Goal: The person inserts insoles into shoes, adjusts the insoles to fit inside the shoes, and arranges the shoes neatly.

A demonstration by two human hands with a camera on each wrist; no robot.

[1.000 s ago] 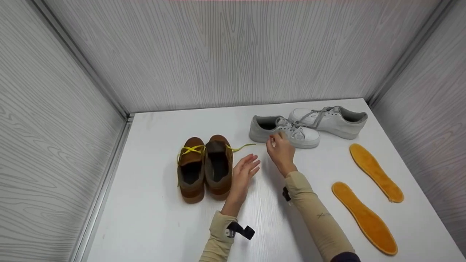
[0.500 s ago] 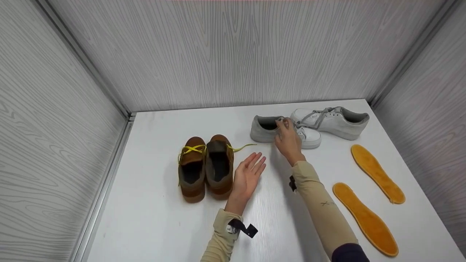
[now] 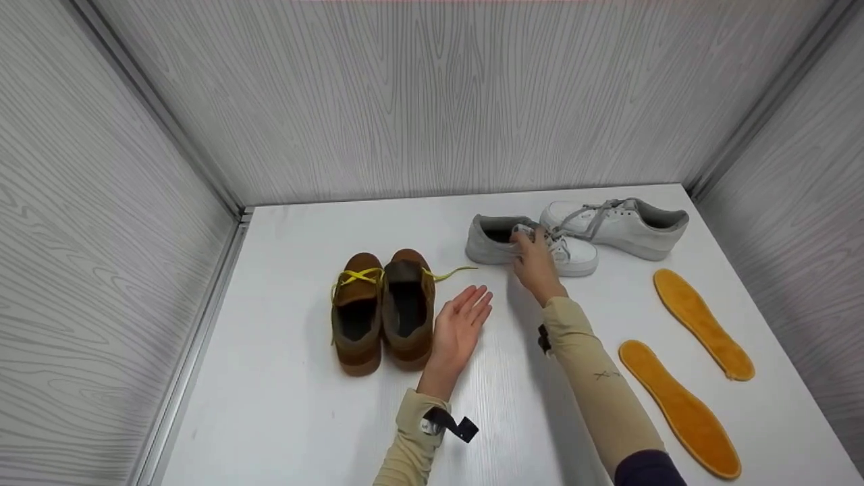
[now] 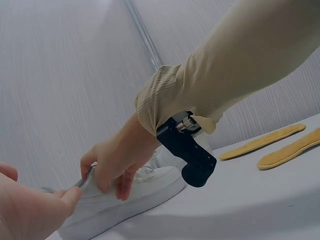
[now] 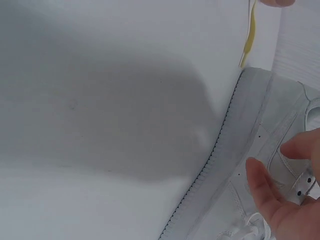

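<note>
My right hand (image 3: 538, 266) reaches over the nearer white sneaker (image 3: 579, 260), fingers curled at the edge of its opening beside the tongue and lace holes. In the left wrist view that hand (image 4: 120, 157) pinches the shoe's upper between thumb and fingers. The right wrist view shows the fingertips (image 5: 257, 175) against the side panel. My left hand (image 3: 457, 334) is held apart from the shoes, palm turned up and fingers straight, holding nothing. Just left of it stand two brown shoes (image 3: 358, 290) with yellow laces; the right one's lace (image 3: 451, 273) trails out loose.
Behind the nearer sneaker, a second white sneaker (image 3: 624, 226) touches it, its grey laces hanging toward it. Two orange insoles (image 3: 682, 408) lie on the right of the white table (image 3: 283, 418). Wood-grain panels (image 3: 432, 101) close in the back and sides.
My right hand has moved forward and right from in front of the nearer sneaker onto its opening. The left hand has turned its palm upward. Brown shoes and insoles stay put.
</note>
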